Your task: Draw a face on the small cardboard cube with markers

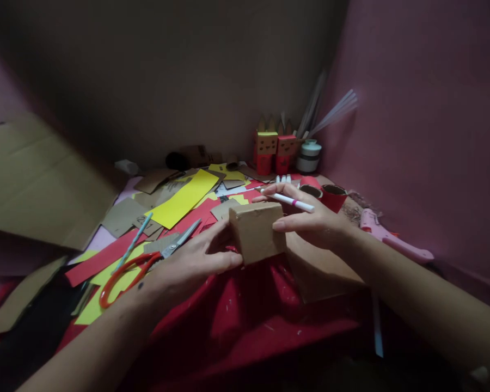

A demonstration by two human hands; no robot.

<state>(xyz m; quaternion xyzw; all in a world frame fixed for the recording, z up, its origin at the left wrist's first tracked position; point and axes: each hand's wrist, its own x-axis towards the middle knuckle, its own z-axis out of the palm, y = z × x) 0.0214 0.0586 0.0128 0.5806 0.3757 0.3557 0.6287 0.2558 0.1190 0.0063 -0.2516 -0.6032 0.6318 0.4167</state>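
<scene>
A small cardboard box (258, 233) is held up between my two hands above the red tabletop. My left hand (212, 253) grips its left side, thumb along the lower front edge. On the right side, my right hand (310, 218) pinches the box with the thumb on its front face. A white marker pen (288, 200) with a pink band also rests between the right hand's fingers. Red-handled scissors (147, 264) lie by my left wrist. Beneath my right hand is a flat cardboard sheet (320, 269). The far side of the box is hidden.
Yellow paper (185, 198), red strips and cardboard scraps cover the left and middle. Two cardboard figures with drawn faces (267, 144) and a striped jar (309, 158) stand at the back. A pink glue gun (396, 239) lies right; a large cardboard panel (36, 179) leans left.
</scene>
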